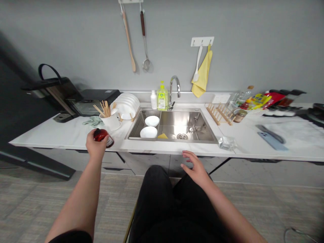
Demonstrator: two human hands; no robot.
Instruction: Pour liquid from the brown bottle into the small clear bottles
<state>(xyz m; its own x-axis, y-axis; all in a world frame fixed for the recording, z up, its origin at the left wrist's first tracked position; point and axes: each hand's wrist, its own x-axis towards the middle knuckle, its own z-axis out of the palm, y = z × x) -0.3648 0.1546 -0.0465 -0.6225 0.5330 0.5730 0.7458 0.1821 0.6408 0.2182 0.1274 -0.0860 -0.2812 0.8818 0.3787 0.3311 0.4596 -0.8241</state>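
My left hand (96, 145) is wrapped round a reddish-brown bottle (101, 134) with a dark top and a pale label. The bottle is over the left part of the white counter, and my fingers hide some of it. Just behind it stands a white container (110, 122) of chopsticks, with a crumpled pale green cloth (92, 121) to its left. My right hand (196, 168) hangs in front of the counter edge above my lap, fingers apart and holding nothing. Nearest to it are the counter's front edge and the steel sink (174, 126).
Two white bowls (149, 132) sit in the sink's left basket, near the faucet (174, 87). Behind are a soap bottle (162, 99) and racked plates (126, 104). To the right lie a clear plastic packet (227, 143), a wooden rack (219, 114) and a phone (272, 140).
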